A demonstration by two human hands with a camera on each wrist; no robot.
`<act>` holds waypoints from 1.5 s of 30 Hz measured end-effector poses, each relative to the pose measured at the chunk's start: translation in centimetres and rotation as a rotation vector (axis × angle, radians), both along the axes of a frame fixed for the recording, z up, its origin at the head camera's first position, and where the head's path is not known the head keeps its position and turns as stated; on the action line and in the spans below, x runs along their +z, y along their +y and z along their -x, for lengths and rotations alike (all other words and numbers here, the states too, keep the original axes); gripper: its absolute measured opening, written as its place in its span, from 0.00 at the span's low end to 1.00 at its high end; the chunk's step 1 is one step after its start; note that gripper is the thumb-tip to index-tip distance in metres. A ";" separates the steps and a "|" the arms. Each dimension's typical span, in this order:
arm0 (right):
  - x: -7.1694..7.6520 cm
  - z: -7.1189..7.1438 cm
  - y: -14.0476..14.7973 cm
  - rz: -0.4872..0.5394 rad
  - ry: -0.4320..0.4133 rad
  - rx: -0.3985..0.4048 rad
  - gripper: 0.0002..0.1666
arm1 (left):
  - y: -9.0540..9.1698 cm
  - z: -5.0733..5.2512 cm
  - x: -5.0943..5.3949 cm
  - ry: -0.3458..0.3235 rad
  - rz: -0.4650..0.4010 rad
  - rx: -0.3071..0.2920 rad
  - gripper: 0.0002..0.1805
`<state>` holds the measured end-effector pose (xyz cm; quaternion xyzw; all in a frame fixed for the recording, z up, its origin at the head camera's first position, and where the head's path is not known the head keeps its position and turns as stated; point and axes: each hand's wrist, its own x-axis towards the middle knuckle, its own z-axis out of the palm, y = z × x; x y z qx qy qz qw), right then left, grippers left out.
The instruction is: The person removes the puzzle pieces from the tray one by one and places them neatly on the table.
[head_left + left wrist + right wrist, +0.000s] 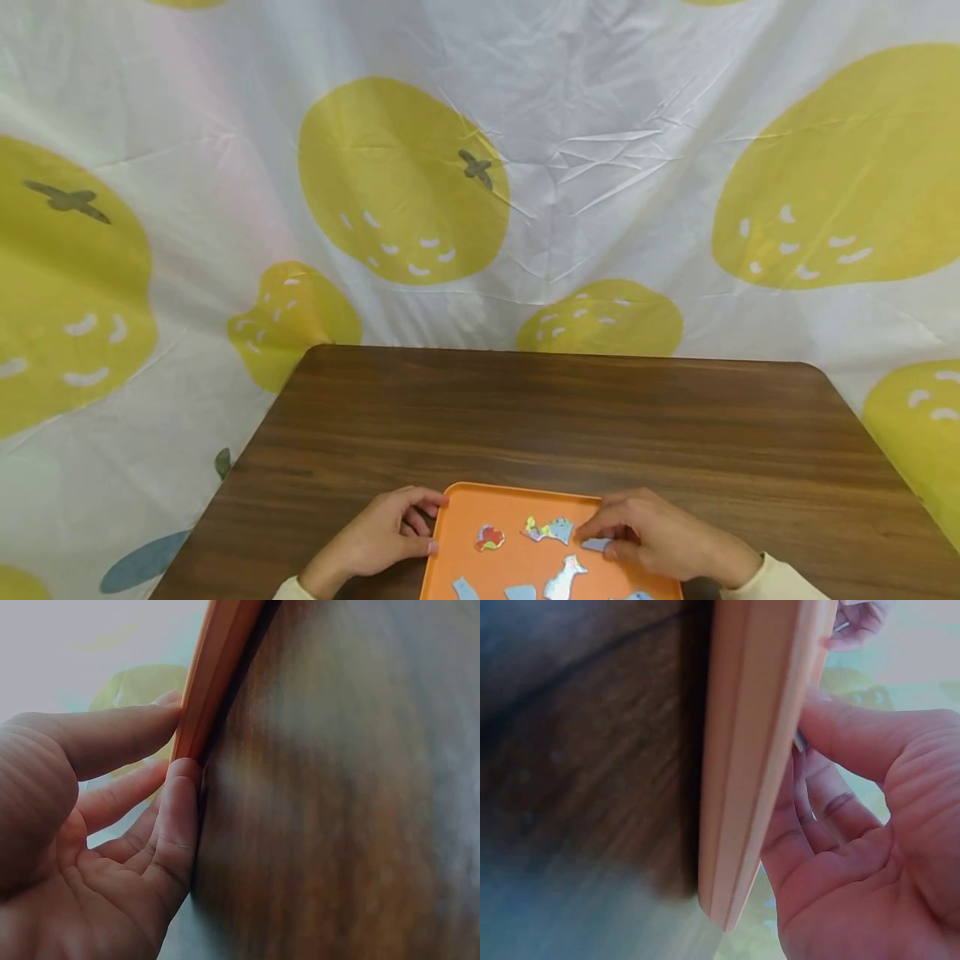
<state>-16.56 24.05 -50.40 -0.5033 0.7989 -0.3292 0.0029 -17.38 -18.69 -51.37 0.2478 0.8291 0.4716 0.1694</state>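
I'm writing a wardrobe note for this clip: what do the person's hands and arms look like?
The left hand and right hand are bare and ungloved. Pale cream sleeves reach down near the wrists; only their ends show, plain, without visible markings.

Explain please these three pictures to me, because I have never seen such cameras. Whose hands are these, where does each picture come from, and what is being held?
There is no machine here: a person works bare-handed. The wide picture comes from a camera worn on the head, looking forward and down. The other two come from cameras worn on the left and right wrists, each seeing the work from close by.

On the brown table is an orange tray, with flat, irregular pieces lying in it, some blue, one mostly red. The left hand holds the tray's left edge. The right hand pinches a light-blue piece between thumb and fingers.
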 end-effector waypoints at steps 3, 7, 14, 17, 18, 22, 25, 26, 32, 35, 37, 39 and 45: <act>0.2 0.1 -0.3 0.019 -0.023 0.005 0.17 | 0.0 -0.1 0.1 -0.004 -0.003 0.003 0.27; 0.5 0.2 -0.6 0.038 -0.054 -0.015 0.14 | 0.0 -0.1 0.1 -0.008 -0.010 0.005 0.27; 0.9 0.4 -0.9 0.043 -0.093 -0.042 0.14 | 0.1 -0.1 0.1 -0.008 -0.003 0.001 0.27; 1.2 0.5 -1.1 0.038 -0.123 -0.045 0.14 | 0.1 -0.1 0.1 -0.003 0.002 0.003 0.27; 1.3 0.5 -1.2 0.036 -0.124 -0.047 0.15 | 0.1 -0.1 0.1 0.000 0.003 0.003 0.27; 1.7 0.7 -1.6 0.025 -0.127 -0.066 0.17 | 0.1 0.0 0.1 0.010 0.008 0.000 0.27; 2.1 0.9 -1.9 0.013 -0.139 -0.081 0.18 | 0.1 0.0 0.0 0.010 0.011 -0.002 0.26; 2.2 1.0 -2.0 0.012 -0.156 -0.081 0.18 | 0.1 0.0 0.0 0.009 0.011 -0.002 0.26; 2.9 2.2 -3.1 0.040 -0.222 -0.101 0.18 | 0.1 -0.1 0.1 -0.001 0.007 -0.003 0.26; 3.0 3.0 -3.8 0.052 -0.235 -0.153 0.18 | 0.1 -0.1 0.3 -0.005 0.013 -0.004 0.27; 3.1 3.6 -4.1 0.058 -0.253 -0.189 0.18 | 0.1 -0.1 0.4 -0.007 0.015 -0.005 0.27; 3.2 4.2 -4.5 0.064 -0.273 -0.214 0.19 | 0.2 0.0 0.6 -0.011 0.016 -0.005 0.27; 3.2 5.9 -6.0 0.087 -0.353 -0.234 0.20 | 0.1 -0.1 0.7 -0.021 0.013 -0.006 0.27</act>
